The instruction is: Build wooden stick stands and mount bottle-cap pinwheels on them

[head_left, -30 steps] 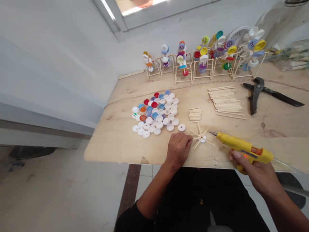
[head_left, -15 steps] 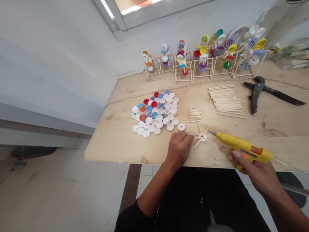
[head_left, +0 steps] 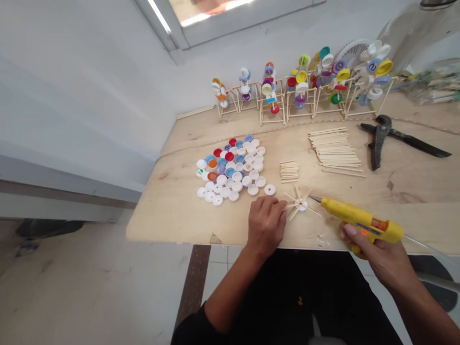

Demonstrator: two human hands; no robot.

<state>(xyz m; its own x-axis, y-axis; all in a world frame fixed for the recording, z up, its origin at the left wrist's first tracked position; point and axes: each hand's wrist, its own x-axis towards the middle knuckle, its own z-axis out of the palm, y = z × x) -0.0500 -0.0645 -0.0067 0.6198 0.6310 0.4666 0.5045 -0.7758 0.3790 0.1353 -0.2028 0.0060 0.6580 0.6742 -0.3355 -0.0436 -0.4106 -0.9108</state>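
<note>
My right hand grips a yellow glue gun by its handle, and the metal nozzle points left at a small star of wooden sticks fixed on a white bottle cap. My left hand rests on the wooden table with its fingers curled, pinching the left end of one stick of that star. A loose white cap lies just above my left hand. Behind the star sits a short bundle of cut sticks.
A heap of white and coloured bottle caps lies left of centre. Long sticks are stacked at mid right, black cutters beyond them. Several finished stick-and-cap pinwheels line the back wall, beside a small fan.
My left hand has shifted slightly along the star's stick. The glue gun's nozzle sits a little closer to the star. Little else differs.
</note>
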